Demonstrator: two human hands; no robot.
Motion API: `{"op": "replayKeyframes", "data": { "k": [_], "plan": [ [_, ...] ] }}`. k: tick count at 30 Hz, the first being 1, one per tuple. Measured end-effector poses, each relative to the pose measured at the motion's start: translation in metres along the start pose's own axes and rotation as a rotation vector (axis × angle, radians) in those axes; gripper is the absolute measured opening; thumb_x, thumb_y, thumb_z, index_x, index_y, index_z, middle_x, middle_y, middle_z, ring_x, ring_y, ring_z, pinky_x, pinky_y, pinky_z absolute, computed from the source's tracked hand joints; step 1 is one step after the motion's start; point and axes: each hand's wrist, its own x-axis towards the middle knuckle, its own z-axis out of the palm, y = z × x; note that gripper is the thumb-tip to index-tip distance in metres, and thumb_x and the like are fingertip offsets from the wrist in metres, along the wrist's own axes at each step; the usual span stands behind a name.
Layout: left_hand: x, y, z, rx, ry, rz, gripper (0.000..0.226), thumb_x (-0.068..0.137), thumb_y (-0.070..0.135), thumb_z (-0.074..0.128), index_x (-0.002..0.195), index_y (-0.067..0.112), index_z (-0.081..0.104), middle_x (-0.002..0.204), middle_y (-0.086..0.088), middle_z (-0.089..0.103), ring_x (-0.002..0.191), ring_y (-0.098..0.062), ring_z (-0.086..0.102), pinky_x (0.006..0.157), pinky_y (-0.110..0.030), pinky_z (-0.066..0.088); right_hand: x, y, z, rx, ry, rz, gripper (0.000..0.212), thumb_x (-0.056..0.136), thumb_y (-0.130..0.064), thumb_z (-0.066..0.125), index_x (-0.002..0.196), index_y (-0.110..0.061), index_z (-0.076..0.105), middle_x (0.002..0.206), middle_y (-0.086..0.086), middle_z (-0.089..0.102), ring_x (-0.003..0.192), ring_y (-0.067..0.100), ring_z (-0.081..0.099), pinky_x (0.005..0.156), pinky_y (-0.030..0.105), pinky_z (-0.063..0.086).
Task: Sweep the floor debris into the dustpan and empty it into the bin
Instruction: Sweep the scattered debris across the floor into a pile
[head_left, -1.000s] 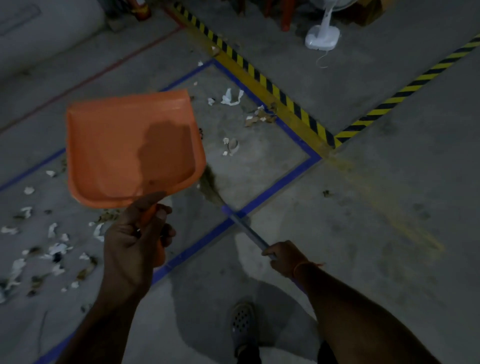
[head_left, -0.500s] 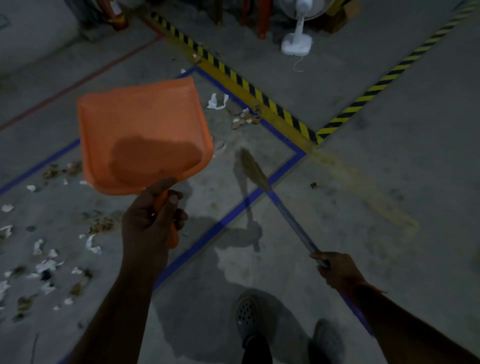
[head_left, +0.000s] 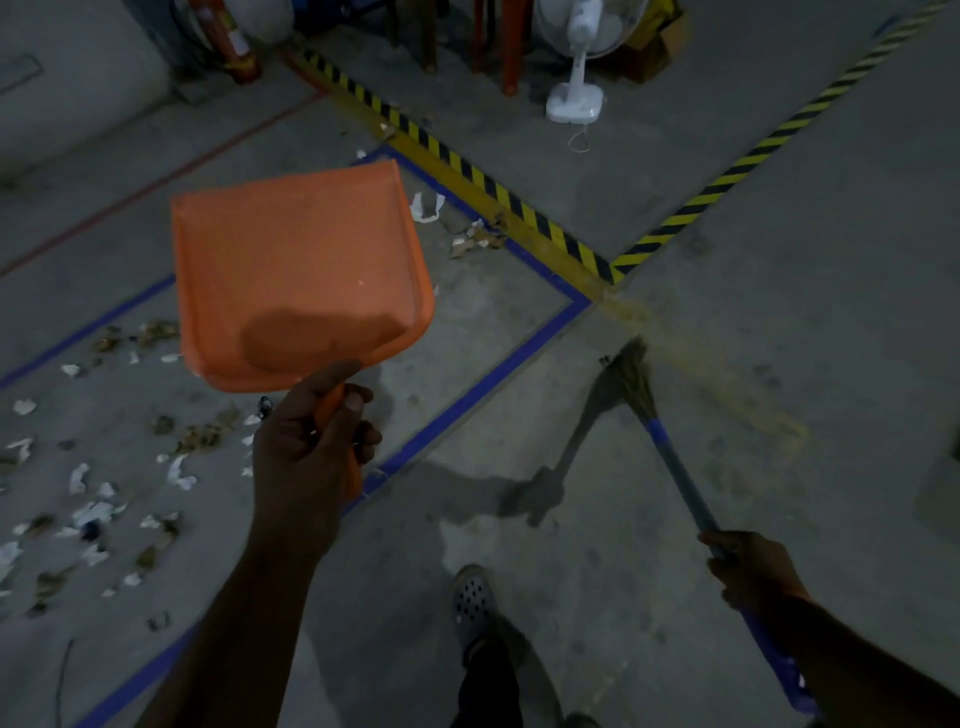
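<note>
broom (head_left: 636, 384) swung right, dustpan (head_left: 296, 275) still raised

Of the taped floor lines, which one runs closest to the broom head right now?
The blue line, passing just left of the broom head. The yellow-and-black striped lines lie farther up, and the red line is far off left.

Bare forearms, grey perforated clog (head_left: 471, 603), dark trouser leg (head_left: 485, 686).

Matt orange plastic dustpan (head_left: 291, 270), bristly straw-like broom (head_left: 636, 376) head, rough grey concrete floor (head_left: 779, 260).
</note>
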Motion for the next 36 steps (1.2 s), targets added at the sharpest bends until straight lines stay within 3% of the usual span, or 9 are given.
{"op": "replayKeyframes", "data": {
  "k": [3,7,9,12,14,18,24,30,36],
  "plan": [
    [-0.012,0.003,-0.012,0.011,0.04,-0.004,0.031,0.102,0.005,0.057,0.113,0.028,0.073,0.095,-0.008,0.067,0.063,-0.018,0.06,0.048,-0.023,0.046,-0.011,-0.009,0.03,-0.1,-0.094,-0.08,0.029,0.084,-0.005,0.068,0.107,-0.022,0.07,0.092,0.007,0.068,0.06,0.025,0.067,0.053,0.035,0.059],
    [-0.019,0.004,-0.026,0.037,0.087,-0.002,0.025,0.102,0.003,0.056,0.12,0.015,0.069,0.095,-0.007,0.068,0.064,-0.017,0.06,0.052,-0.024,0.048,-0.021,-0.037,0.086,-0.257,-0.258,-0.302,0.029,0.083,-0.014,0.067,0.107,-0.031,0.071,0.102,-0.002,0.066,0.082,0.018,0.063,0.089,0.035,0.055],
    [-0.021,0.003,-0.035,0.047,0.106,0.005,0.025,0.102,0.003,0.055,0.124,0.009,0.067,0.096,-0.009,0.067,0.064,-0.018,0.06,0.053,-0.024,0.049,-0.028,-0.06,0.118,-0.344,-0.332,-0.396,0.034,0.084,-0.019,0.064,0.116,-0.028,0.07,0.109,-0.003,0.067,0.101,0.021,0.066,0.095,0.029,0.051],
    [-0.021,0.0,-0.048,0.062,0.137,-0.006,0.028,0.101,0.0,0.054,0.127,0.004,0.065,0.096,-0.013,0.066,0.063,-0.018,0.058,0.054,-0.025,0.048,-0.038,-0.098,0.164,-0.298,-0.423,-0.478,0.036,0.082,-0.017,0.066,0.117,-0.024,0.07,0.114,0.003,0.07,0.097,0.019,0.068,0.085,0.019,0.053],
    [-0.016,0.0,-0.056,0.058,0.149,-0.024,0.028,0.102,0.0,0.053,0.128,0.003,0.064,0.096,-0.013,0.065,0.062,-0.017,0.057,0.054,-0.025,0.047,-0.044,-0.125,0.183,-0.273,-0.504,-0.521,0.036,0.083,-0.016,0.066,0.118,-0.024,0.07,0.11,0.0,0.07,0.091,0.007,0.066,0.079,0.008,0.046],
    [0.015,0.005,-0.07,0.033,0.186,-0.037,0.029,0.101,-0.002,0.053,0.127,0.003,0.065,0.095,-0.014,0.065,0.062,-0.018,0.056,0.054,-0.025,0.047,-0.039,-0.175,0.183,-0.215,-0.569,-0.558,0.034,0.084,-0.012,0.064,0.115,-0.023,0.072,0.085,-0.008,0.065,0.054,-0.01,0.056,0.06,0.002,0.043],
    [0.101,0.019,-0.063,0.026,0.196,-0.02,0.026,0.101,0.003,0.056,0.124,0.007,0.067,0.095,-0.017,0.065,0.06,-0.016,0.059,0.048,-0.021,0.046,0.021,-0.239,0.126,-0.167,-0.384,-0.528,0.034,0.083,-0.007,0.065,0.102,-0.034,0.07,0.076,-0.003,0.067,0.04,0.004,0.057,0.045,0.024,0.052],
    [0.181,0.019,-0.02,-0.006,0.132,0.005,0.026,0.101,0.001,0.055,0.123,0.01,0.067,0.094,-0.01,0.066,0.062,-0.017,0.059,0.05,-0.023,0.047,0.119,-0.296,0.053,-0.122,-0.116,-0.416,0.031,0.083,-0.005,0.065,0.11,-0.021,0.072,0.07,0.003,0.069,0.039,0.011,0.059,0.04,0.024,0.051],
    [0.259,-0.008,0.026,0.032,0.176,0.037,0.029,0.1,0.0,0.055,0.124,0.011,0.067,0.098,-0.014,0.067,0.064,-0.019,0.061,0.054,-0.026,0.05,0.259,-0.358,-0.007,-0.13,0.004,-0.351,0.032,0.086,-0.005,0.068,0.116,-0.014,0.07,0.084,0.012,0.07,0.05,0.025,0.065,0.048,0.033,0.056]
  ]
}}
